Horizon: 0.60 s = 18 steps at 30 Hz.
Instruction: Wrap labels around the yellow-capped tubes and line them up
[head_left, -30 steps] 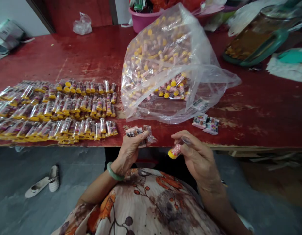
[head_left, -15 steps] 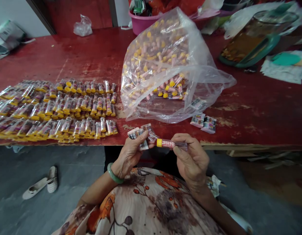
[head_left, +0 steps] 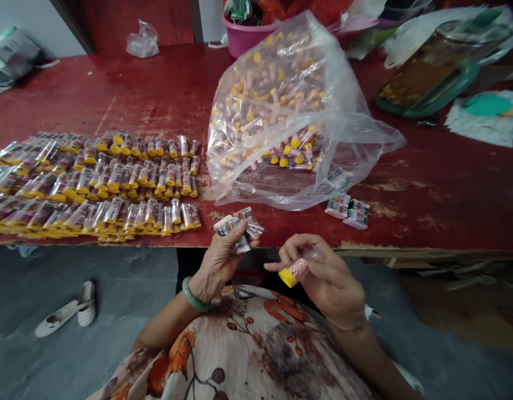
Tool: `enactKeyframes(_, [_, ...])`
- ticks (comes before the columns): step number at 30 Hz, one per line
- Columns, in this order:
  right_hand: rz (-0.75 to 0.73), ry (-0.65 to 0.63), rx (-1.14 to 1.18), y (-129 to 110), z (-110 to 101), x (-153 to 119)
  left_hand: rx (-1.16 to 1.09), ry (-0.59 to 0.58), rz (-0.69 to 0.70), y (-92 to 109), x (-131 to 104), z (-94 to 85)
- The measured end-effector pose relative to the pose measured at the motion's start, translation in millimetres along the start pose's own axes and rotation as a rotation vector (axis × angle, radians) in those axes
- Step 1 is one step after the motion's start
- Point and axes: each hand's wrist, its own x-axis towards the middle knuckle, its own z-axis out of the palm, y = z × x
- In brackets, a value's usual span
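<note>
My left hand (head_left: pixel 223 247) is closed on a few printed paper labels (head_left: pixel 231 229), the thumb pressed over them and a clear plastic piece showing at their right end. In my right hand (head_left: pixel 329 278) is a small clear tube (head_left: pixel 298 268) with a yellow cap and red-and-white contents, tilted with its cap down to the left. Both hands are just off the table's front edge, apart from each other. Beyond them lies a big clear plastic bag (head_left: pixel 343 83) full of similar yellow-capped tubes. Rows of labelled tubes (head_left: pixel 115 175) are stacked on the left.
Small stacks of labels (head_left: pixel 356 214) lie right of the bag on the red table (head_left: pixel 427 183). Farther back are a pink basin (head_left: pixel 244 39), a tilted-looking jug (head_left: pixel 431 69) with brown liquid and a crumpled plastic bag (head_left: pixel 142 40). White shoes (head_left: pixel 86 303) are on the floor.
My right hand has drawn back from the left with the tube, turning its capped end downward. My left hand has barely moved and still grips the labels.
</note>
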Motion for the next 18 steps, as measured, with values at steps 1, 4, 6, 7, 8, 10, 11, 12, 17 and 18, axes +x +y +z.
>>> enactKeyframes(1, [0.042, -0.039, 0.031, -0.2, 0.8, -0.7, -0.001, -0.009, -0.009, -0.2, 0.0, 0.0])
enactKeyframes(4, [0.084, -0.068, -0.062, 3.5, 1.0, -2.7, -0.011, -0.014, -0.032, -1.0, 0.3, 0.4])
enactKeyframes(6, [0.032, 0.005, -0.226, 6.9, 0.3, -3.4, -0.013, -0.004, -0.044, -1.3, 0.8, 0.7])
enactKeyframes(7, [-0.017, 0.057, -0.312, 8.0, 0.3, -3.6, -0.009, -0.004, -0.049, -1.3, 1.1, 0.9])
enactKeyframes(8, [-0.070, 0.108, -0.397, 8.8, 0.6, -3.6, -0.003, -0.007, -0.053, -1.5, 1.4, 1.1])
enactKeyframes(10, [-0.180, 0.176, -0.551, 9.0, 1.7, -3.8, 0.001, -0.011, -0.060, -2.0, 1.7, 1.6])
enactKeyframes(11, [-0.229, 0.192, -0.614, 8.8, 2.2, -4.0, -0.002, -0.007, -0.064, -2.3, 1.7, 1.9])
enactKeyframes(12, [-0.270, 0.200, -0.663, 8.5, 2.5, -4.3, -0.007, 0.001, -0.071, -2.5, 1.5, 2.1])
enactKeyframes(17, [-0.365, 0.197, -0.733, 7.9, -0.4, -5.5, -0.002, 0.058, -0.092, -1.8, 0.9, 0.9])
enactKeyframes(18, [-0.373, 0.189, -0.754, 7.5, -1.0, -5.2, 0.005, 0.052, -0.083, -1.5, 0.7, 0.4])
